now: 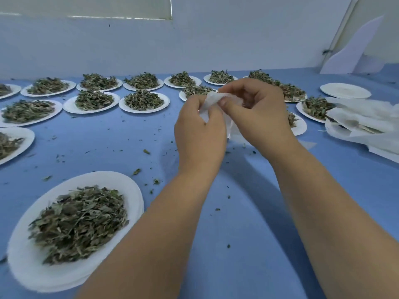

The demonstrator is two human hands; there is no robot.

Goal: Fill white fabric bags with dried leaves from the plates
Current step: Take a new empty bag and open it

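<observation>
Hands: we see the left hand [198, 130] and the right hand [257, 113] close together above the blue tabletop [248, 212], both pinching one white bag [212, 100].
Bag: crumpled, held in the air between our hands; we cannot tell what is inside.
Nearest plate [129, 186]: lower left, heaped with dried leaves [79, 221].
Spare bags [362, 121]: piled at the right edge, near an empty plate [345, 90].

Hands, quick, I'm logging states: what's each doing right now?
Left hand: pinches the white fabric bag.
Right hand: pinches the same bag.
</observation>
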